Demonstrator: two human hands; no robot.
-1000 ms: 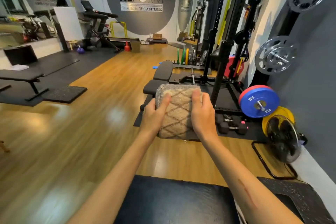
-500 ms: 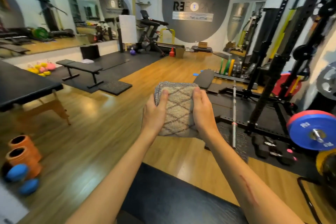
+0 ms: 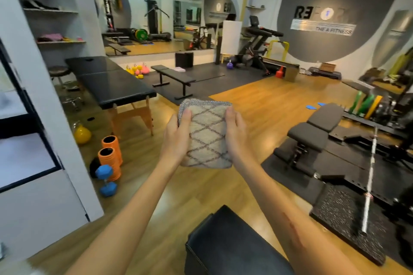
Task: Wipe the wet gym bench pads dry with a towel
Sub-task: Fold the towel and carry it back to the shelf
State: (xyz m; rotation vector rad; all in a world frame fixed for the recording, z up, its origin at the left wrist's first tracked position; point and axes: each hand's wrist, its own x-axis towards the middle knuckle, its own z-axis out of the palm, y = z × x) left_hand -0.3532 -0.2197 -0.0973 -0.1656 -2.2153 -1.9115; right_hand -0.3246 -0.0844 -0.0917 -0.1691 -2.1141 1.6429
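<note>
Towel: the folded towel with a diamond pattern is held up in mid-air at scene centre, above the wooden floor.
Grip: the left hand and right hand each clasp one side edge, thumbs on the front face.
Bench pad: a black bench pad sits near, bottom centre; whether it is wet cannot be told.
Doing it well: probably lower the towel flat onto the pad and wipe in overlapping strokes.
Containers: left shelves hold indistinct dark and pink items.
</note>
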